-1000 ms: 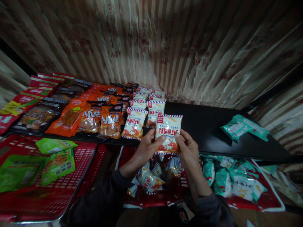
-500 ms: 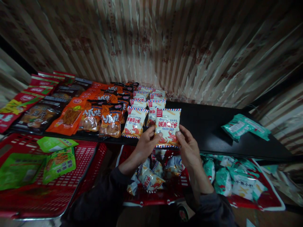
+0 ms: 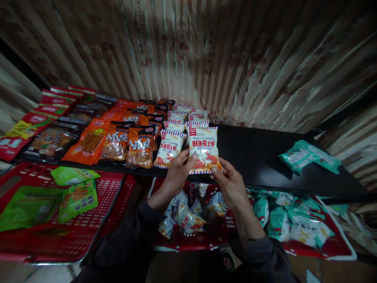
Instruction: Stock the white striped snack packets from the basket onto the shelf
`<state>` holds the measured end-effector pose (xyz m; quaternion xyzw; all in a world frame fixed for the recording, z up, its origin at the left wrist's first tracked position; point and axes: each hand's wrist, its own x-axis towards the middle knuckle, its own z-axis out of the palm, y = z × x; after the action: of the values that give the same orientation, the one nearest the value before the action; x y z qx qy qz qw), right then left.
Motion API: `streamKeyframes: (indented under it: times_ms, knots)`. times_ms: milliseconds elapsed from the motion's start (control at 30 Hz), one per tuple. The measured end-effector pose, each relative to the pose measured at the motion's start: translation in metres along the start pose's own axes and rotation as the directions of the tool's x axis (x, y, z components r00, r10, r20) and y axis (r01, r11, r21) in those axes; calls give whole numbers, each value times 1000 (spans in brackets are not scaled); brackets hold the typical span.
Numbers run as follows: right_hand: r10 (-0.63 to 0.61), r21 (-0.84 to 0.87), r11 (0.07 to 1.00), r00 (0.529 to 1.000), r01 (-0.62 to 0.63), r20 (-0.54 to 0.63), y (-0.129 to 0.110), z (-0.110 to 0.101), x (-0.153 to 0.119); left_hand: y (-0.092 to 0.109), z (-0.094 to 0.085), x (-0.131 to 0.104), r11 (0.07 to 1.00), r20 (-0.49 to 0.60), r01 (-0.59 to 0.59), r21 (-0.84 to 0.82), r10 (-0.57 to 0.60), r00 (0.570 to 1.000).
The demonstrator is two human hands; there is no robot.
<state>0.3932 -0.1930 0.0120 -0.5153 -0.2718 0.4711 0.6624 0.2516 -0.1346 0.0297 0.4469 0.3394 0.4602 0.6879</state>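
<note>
A white snack bag (image 3: 203, 147) with red lettering and striped red-and-blue edges is upright between my two hands. My left hand (image 3: 180, 169) pinches its lower left side, thumb on the front. At the lower right corner, my right hand (image 3: 230, 179) grips it with thumb in front and fingers behind. The bag is at the front of the black shelf (image 3: 247, 153), before the right-hand column of matching bags. Just left of it leans a matching white bag (image 3: 169, 148), at the front of its own column. Whether the held bag's bottom rests on the shelf, I cannot tell.
Orange-and-black snack bags (image 3: 140, 147), dark bags (image 3: 55, 137) and red bags (image 3: 28, 127) fill the shelf's left. Two teal packs (image 3: 309, 157) lie at right. Below stand red baskets with green pouches (image 3: 79, 200), more white bags (image 3: 187, 218) and teal bags (image 3: 308, 228).
Both hands have carried the white bag slightly left and away from me, toward the column behind it. My right hand's grip has slid lower, to the bag's bottom corner.
</note>
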Motion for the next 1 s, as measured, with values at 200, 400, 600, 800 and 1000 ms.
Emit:
streamKeyframes:
  times_ms: [200,400,600,800,1000]
  knots:
    - [-62,-8,998,996,61,-63,-3,-1,-1,8,2,-3,990,-43,107,-94,-112,993]
    - [-74,-10,997,990,73,-119,-7,-5,1,13,8,-10,987,44,113,-110,-109,993]
    - [-62,15,998,989,64,-131,-7,-4,2,5,7,-5,996,35,70,-53,-68,997]
    - [-84,-19,996,988,82,-126,-7,-5,2,0,2,-4,1000,74,22,3,-22,997]
    - [-75,-18,997,991,73,-114,-5,-5,0,2,2,-5,1000,71,7,28,-9,997]
